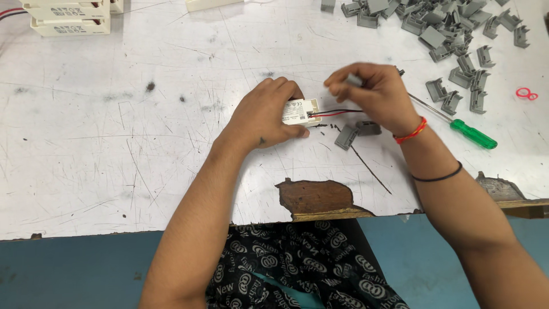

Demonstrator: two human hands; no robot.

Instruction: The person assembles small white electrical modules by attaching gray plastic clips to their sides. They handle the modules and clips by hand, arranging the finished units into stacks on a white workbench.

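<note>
You are working at a white table (114, 143) whose scratched top is showing dark scuffs and a chipped patch of bare wood (314, 197) at the lower centre edge. A heap of grey plastic clips (440, 28) is lying at the upper right, with two more grey clips (355, 133) sitting near the centre. A green-handled screwdriver (472, 134) is resting at the right, and small red rings (526, 93) are lying at the far right. White boxes (68, 17) are stacked at the upper left. A small white module (301, 111) with red and black wires (340, 111) is sitting at the centre.
</note>
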